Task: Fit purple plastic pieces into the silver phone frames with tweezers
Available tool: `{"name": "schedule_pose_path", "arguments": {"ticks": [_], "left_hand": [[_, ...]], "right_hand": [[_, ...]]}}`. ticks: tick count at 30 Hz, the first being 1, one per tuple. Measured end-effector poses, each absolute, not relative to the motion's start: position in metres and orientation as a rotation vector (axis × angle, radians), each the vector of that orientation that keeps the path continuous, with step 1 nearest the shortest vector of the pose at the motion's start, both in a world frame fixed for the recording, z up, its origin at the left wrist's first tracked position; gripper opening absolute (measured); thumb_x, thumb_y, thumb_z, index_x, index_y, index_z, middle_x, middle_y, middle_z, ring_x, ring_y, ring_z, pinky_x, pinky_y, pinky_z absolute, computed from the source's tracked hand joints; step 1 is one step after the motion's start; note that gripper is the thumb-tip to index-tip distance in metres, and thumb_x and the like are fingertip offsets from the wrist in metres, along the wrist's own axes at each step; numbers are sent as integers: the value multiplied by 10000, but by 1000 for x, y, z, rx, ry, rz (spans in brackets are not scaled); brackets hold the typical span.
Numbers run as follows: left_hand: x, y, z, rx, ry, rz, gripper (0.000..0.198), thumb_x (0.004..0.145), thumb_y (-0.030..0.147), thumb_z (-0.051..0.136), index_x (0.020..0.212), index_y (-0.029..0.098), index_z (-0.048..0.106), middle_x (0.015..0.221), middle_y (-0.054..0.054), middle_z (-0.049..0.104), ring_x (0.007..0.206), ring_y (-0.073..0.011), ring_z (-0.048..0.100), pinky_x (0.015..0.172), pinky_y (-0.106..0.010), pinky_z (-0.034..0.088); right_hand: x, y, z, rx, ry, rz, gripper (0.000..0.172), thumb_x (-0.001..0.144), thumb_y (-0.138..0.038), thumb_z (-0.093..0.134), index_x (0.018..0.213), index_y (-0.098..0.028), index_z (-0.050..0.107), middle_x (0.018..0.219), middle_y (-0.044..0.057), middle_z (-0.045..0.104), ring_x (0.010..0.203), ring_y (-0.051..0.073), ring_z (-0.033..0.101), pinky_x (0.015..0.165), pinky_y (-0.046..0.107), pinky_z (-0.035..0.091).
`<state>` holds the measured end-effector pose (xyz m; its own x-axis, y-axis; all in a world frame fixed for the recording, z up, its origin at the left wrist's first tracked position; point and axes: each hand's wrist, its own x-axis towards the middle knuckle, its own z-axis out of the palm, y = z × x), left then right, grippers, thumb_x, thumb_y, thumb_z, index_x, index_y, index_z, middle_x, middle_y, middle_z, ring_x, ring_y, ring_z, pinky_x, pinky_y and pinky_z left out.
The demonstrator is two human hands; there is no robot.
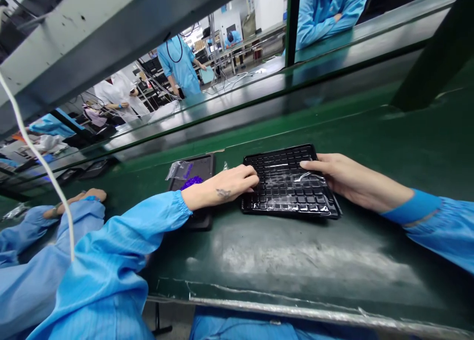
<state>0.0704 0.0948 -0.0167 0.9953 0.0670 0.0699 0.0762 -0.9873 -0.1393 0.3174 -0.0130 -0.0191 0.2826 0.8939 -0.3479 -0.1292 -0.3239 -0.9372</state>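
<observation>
A black plastic blister tray point(285, 184) with rows of small compartments lies on the green work surface, its right side slightly raised. Clear plastic with shiny reflections shows across part of it. My right hand point(340, 177) grips the tray's right edge, thumb on top and fingers beneath. At the left edge of the tray, my left hand point(233, 184) has its fingers curled together; what they hold, if anything, is hidden. Partly behind my left wrist lies a dark flat tray point(205, 164), with a purple bundle point(192, 182) and a small clear bag point(176, 171) on it.
The green bench point(296, 261) has a worn front edge. A co-worker's arm point(83, 206) rests at the left. A white cable point(40, 157) hangs at the left, below a metal beam point(122, 28) overhead. Several people in blue or white coats are beyond the bench.
</observation>
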Motion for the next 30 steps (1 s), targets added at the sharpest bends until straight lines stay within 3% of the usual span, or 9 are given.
{"name": "schedule_pose_path", "arguments": {"ticks": [3, 8, 11, 15, 20, 25, 30], "left_hand": [[71, 87, -14, -2861, -133, 16, 172, 1062, 191, 376, 1070, 155, 543, 1166, -103, 608, 961, -180, 593, 818, -296, 508], [81, 60, -19, -2581, -96, 49, 283, 1017, 66, 304, 937, 131, 568, 879, -98, 588, 824, -204, 594, 692, -319, 454], [87, 57, -22, -2569, -86, 26, 305, 1006, 50, 283, 916, 127, 565, 845, -97, 575, 814, -216, 596, 667, -327, 431], [82, 76, -18, -2773, -275, -25, 209, 1005, 87, 367, 925, 151, 548, 903, -90, 611, 824, -195, 595, 693, -302, 454], [54, 87, -6, -3153, -395, -420, 89, 1031, 186, 455, 1009, 168, 540, 974, -56, 650, 857, -152, 622, 792, -284, 519], [39, 70, -5, -3156, -321, -181, 123, 1034, 205, 442, 1126, 176, 518, 1192, -116, 628, 1065, -201, 629, 909, -350, 553], [52, 61, -11, -2825, -328, 44, 203, 1016, 97, 338, 1071, 147, 527, 1154, -125, 631, 989, -208, 613, 870, -337, 538]], "right_hand": [[316, -13, -19, -1526, -734, 1252, 135, 919, -127, 609, 975, -154, 729, 977, 93, 765, 700, 137, 683, 583, 197, 558], [314, -13, -18, -1529, -745, 1254, 132, 927, -137, 610, 980, -156, 729, 978, 88, 768, 705, 132, 683, 596, 194, 555], [314, -13, -18, -1539, -751, 1253, 147, 928, -134, 603, 996, -158, 730, 985, 84, 767, 702, 132, 677, 609, 200, 560], [316, -11, -21, -1534, -756, 1259, 149, 913, -129, 622, 1002, -172, 733, 1013, 73, 765, 741, 138, 684, 589, 189, 556], [317, -10, -25, -1485, -792, 1304, 170, 911, -143, 632, 1041, -181, 736, 1034, 71, 762, 781, 144, 690, 610, 195, 573], [320, -10, -27, -1483, -801, 1284, 181, 918, -161, 624, 1059, -178, 736, 1023, 85, 758, 823, 164, 696, 611, 207, 576], [321, -10, -28, -1493, -808, 1276, 178, 912, -156, 630, 1056, -175, 733, 1038, 84, 753, 827, 159, 688, 614, 203, 565]]}}
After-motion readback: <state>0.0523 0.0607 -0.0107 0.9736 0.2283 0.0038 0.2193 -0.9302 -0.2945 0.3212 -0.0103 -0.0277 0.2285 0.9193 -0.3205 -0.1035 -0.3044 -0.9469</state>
